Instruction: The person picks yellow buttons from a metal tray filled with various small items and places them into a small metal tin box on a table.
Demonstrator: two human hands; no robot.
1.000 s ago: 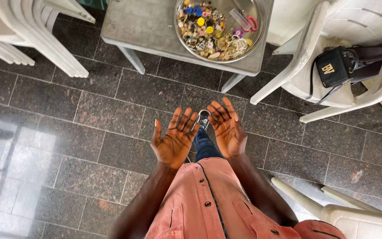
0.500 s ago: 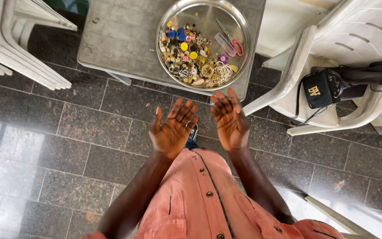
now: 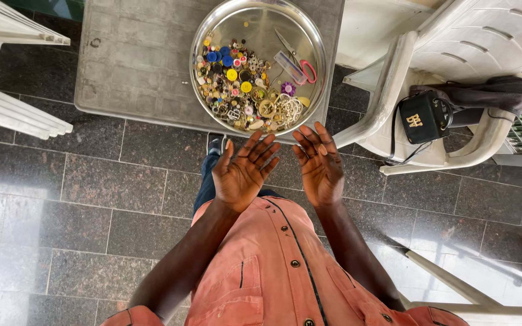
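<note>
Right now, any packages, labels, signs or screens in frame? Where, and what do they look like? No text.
Emblem on small black handbag: gold metal badge on its front; bag sits on the white plastic chair, right of the table.
Small clear packet: inside the round metal tray on the grey table, beside red-handled scissors; flat, oblong, see-through.
No signs or screens visible.

Buttons (image 3: 237, 84) lie in a tray (image 3: 261, 18) on a table (image 3: 134, 54), chair (image 3: 454, 48) to its right.

Single head-worn view — steeply downward, close over both hands, perhaps slightly forward toward the table (image 3: 140, 54).
</note>
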